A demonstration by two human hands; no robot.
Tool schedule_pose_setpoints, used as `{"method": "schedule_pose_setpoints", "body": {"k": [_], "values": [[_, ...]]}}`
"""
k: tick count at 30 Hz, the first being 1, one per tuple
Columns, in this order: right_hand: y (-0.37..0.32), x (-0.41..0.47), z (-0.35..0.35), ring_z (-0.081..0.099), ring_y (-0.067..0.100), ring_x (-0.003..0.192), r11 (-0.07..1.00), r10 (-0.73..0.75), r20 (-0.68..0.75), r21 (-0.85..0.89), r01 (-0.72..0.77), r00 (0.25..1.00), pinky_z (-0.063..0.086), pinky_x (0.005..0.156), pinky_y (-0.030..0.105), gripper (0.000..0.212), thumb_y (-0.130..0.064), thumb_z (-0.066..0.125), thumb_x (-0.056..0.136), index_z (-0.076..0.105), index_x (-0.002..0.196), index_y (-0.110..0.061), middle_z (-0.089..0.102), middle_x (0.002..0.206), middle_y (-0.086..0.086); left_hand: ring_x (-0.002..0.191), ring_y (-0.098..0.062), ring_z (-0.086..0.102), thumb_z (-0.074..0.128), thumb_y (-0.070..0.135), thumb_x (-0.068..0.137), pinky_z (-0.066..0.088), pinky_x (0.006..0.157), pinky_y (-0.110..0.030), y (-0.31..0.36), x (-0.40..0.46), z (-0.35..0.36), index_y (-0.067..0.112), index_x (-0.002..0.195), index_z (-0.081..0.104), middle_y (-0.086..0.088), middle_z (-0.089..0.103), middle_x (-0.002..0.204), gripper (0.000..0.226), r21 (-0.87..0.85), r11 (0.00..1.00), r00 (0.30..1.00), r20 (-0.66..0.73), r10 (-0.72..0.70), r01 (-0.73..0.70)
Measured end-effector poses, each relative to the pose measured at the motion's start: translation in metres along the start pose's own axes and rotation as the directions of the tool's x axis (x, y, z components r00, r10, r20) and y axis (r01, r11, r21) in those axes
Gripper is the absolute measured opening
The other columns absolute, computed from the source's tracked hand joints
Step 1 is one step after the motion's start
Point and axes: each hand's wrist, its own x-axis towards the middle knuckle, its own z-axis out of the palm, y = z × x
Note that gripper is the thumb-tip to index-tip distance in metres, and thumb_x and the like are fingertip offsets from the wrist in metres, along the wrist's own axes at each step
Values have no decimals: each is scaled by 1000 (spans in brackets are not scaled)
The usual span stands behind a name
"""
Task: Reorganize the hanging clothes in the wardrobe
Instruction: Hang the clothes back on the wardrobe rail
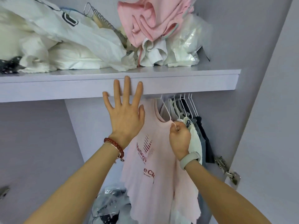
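right hand (179, 136): closed in a pinch at the shoulder of the pink t-shirt (155, 167), where the white hanger (166, 110) wire meets the neckline. Whether wire, cloth or both are pinched cannot be told.
left hand (125, 113): open, fingers spread, nothing held. Fingertips are laid over the front edge of the shelf (194, 81); palm is seen in front of the shirt's other shoulder. Contact with the cloth cannot be confirmed.
pink t-shirt: hung at the near end of the row, print facing out, hem loose above the bagged items (106, 206) on the wardrobe floor.
other hanging clothes (195, 130): white, grey and dark pieces packed tight just behind the shirt, against the right wall. White hangers are bunched under the shelf; the rail itself is hidden by the shelf edge.
step in hand (judged): the pink t-shirt is being straightened on its hanger, or shifted along the row.
how to do it well: the hanger wire is better gripped than the cloth, so the neckline is not stretched. The free hand is best brought to the opposite shoulder so both sides are levelled together. The hook should be lifted clear before any slide, since neighbours are packed tight and hooks can snag.
risk: the thin knit can be pulled off-centre if dragged by one shoulder only.
shelf top: heaped white bedding (56, 50) and a pink garment (150, 21); best left undisturbed.
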Motion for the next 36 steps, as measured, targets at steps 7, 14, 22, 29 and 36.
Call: {"method": "schedule_pose_setpoints", "body": {"k": [7, 14, 22, 29, 36], "values": [[23, 37, 33, 58, 41, 88, 986, 81, 44, -152, -74, 996, 31, 64, 30, 21, -12, 39, 93, 55, 102, -1, 63, 96, 25, 139, -32, 9, 56, 32, 86, 9, 106, -60, -14, -1, 22, 26, 145, 20, -12, 22, 152, 70, 144, 988, 994, -85, 64, -51], [29, 34, 26, 52, 34, 109, 975, 28, 219, -223, 22, 975, 41, 82, 32, 33, -5, 39, 92, 51, 122, 0, 53, 120, 21, 138, -33, 6, 57, 32, 86, 8, 106, -61, -10, -1, 24, 26, 146, 19, -9, 13, 151, 71, 111, 992, 994, -92, 62, -52], [35, -43, -52, 35, 28, 129, 905, -156, 280, -344, 251, 947, 27, 108, 31, 46, -6, 43, 92, 36, 137, -5, 40, 140, 14, 140, -39, 9, 48, 26, 84, 7, 107, -61, 21, -38, 23, 23, 145, 26, -16, 16, 153, 65, -198, 980, 1000, 13, -28, 30], [83, -167, -168, 52, 38, 115, 730, -78, 141, -666, 153, 987, 42, 98, 48, 42, -8, 53, 85, 51, 125, 1, 56, 125, 19, 135, -38, 30, 54, 28, 85, 17, 106, -59, 108, -166, 25, 15, 135, 46, -17, 37, 145, 52, -541, 834, 877, 345, 334, -105], [117, -332, -285, 29, 24, 136, 466, 333, -167, -826, -316, 928, 20, 111, 36, 43, -22, 41, 95, 40, 137, -13, 39, 143, 6, 138, -21, 27, 42, 28, 95, 17, 111, -43, 208, -283, -20, 13, 139, 39, -7, 35, 147, 46, -824, 516, 460, 375, 805, -231]]}}
